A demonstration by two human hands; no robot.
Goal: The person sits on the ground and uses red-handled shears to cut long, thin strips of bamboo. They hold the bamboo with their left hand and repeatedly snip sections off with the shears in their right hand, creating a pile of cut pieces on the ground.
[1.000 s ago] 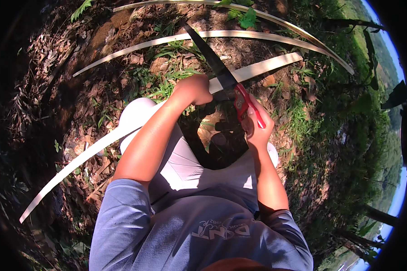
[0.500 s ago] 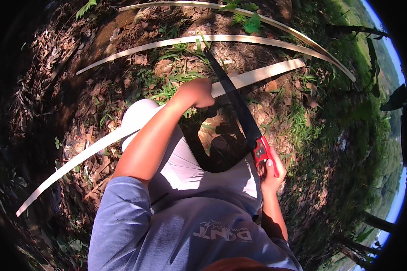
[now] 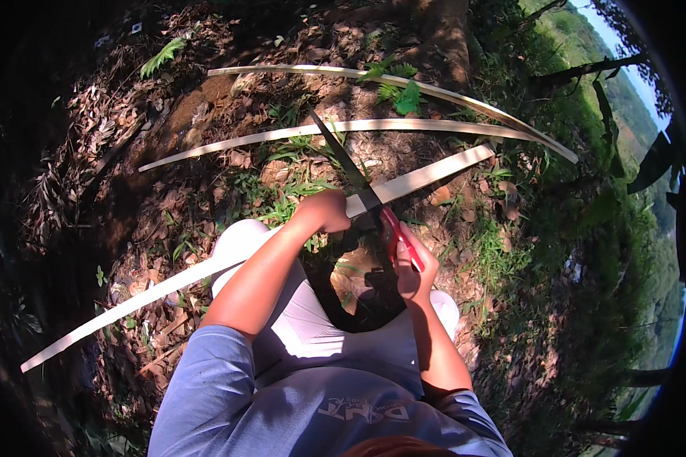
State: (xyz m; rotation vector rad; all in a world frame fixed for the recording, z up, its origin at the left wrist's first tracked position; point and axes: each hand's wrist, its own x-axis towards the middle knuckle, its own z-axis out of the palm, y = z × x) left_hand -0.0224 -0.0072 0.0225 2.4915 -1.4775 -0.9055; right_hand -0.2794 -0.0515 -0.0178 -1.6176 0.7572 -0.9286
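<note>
A long pale wooden strip (image 3: 171, 288) runs from the lower left across my left thigh to the upper right. My left hand (image 3: 324, 211) is closed around it just past the knee. In my right hand (image 3: 417, 261) is a handsaw (image 3: 344, 161), gripped by its red handle. Its dark blade crosses the strip a short way right of my left fist, pointing away and to the left. The handle lies close to the strip's near edge. Whether the teeth have cut into the wood cannot be made out.
Two more pale strips (image 3: 335, 127) lie on the leafy ground ahead, meeting at their right ends. Grass tufts and a green leaf (image 3: 408, 99) stand among them. A tree trunk (image 3: 443, 46) rises at the far side. Undergrowth (image 3: 564, 251) covers the right.
My right hand has pushed the saw forward and left, bringing its handle up near the strip. The left hand keeps its hold on the wood. The whole view has shifted slightly.
</note>
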